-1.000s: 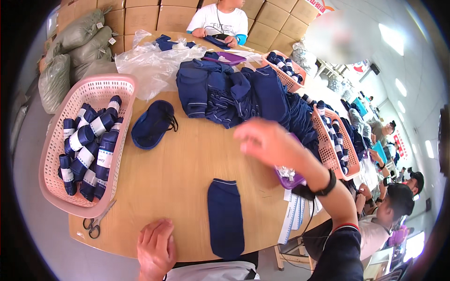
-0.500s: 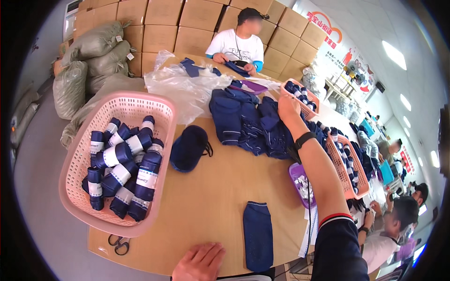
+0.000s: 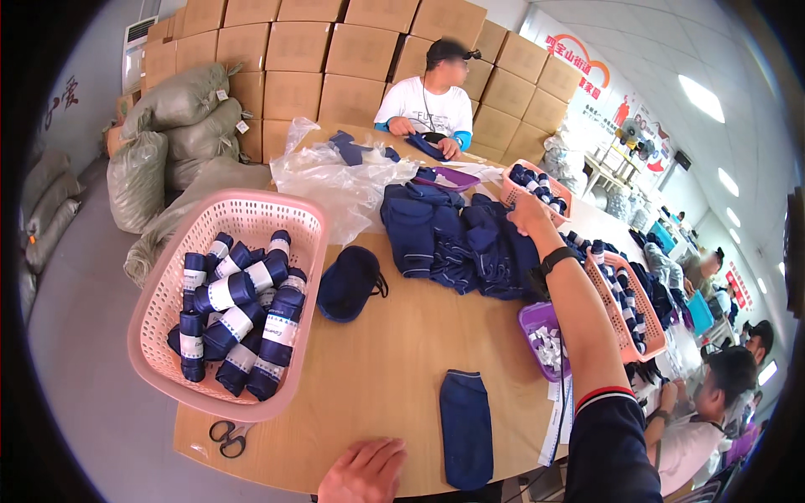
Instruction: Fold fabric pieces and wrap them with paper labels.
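Observation:
My left hand (image 3: 366,471) lies palm down at the table's near edge, fingers stretched out and holding nothing. To its right a flat navy fabric piece (image 3: 466,429) rests on the wooden table. My right arm reaches far across. At the right side of a heap of navy fabric pieces (image 3: 436,239), my right hand (image 3: 530,215) has its fingers curled on the cloth; the fingertips are partly hidden. On the left, a pink basket (image 3: 144,335) holds several rolled navy bundles (image 3: 243,303) with white paper bands. A navy cap (image 3: 349,283) sits beside it.
Black scissors (image 3: 228,438) lie by the basket. A purple tray (image 3: 545,335) of small white pieces and paper strips (image 3: 555,423) are near my right arm. More pink baskets (image 3: 620,306) stand right. Across the table a person (image 3: 428,105) handles navy cloth beside clear plastic (image 3: 335,189).
The view has shifted, so the whole scene sits slightly lower and further right. My right hand has come a little nearer along the heap. My left hand stays at the table edge.

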Motion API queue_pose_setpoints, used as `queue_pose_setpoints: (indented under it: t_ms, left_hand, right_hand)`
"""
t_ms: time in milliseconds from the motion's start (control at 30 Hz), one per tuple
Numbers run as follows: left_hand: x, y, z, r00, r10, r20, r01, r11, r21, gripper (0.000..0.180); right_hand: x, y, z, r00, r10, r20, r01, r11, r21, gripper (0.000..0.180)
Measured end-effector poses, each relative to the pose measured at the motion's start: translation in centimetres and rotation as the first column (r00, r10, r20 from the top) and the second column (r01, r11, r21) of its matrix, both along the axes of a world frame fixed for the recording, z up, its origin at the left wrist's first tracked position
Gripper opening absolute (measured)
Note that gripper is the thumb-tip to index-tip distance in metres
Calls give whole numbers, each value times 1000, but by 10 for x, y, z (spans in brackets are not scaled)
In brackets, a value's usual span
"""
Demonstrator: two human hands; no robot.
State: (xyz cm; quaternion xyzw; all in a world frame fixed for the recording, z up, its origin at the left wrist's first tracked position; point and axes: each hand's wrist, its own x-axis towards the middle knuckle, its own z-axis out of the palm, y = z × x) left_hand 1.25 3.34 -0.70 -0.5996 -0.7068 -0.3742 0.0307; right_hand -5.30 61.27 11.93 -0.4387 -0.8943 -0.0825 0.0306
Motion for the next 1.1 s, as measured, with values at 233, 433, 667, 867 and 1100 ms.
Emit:
queue_pose_setpoints:
  t_ms: [233,433,667,867,1100]
  left_hand:
    - [1,5,-2,1000,4,-26,-3,1000,21,28]
    - [32,24,-1,975,-217,50,218,976,-6,40]
    - [27,49,17,983,-182,15,181,965,-188,51]
    - [15,64,85,871,-245,426,82,927,365,55]
    - [18,86,95,937,-263,230,154,901,405,59]
  right_hand:
    - [28,12,-19,948,290,-129,-241,923,301,22]
    - [74,-56,59,646,138,-751,-567,746,-350,21]
    - [187,-194,105,376,278,-884,-900,336,-277,33]
    - [216,-277,70,226,607,-762,-971,82,-223,26]
    - [219,-305,29,303,491,-817,-916,-87,-391,24]
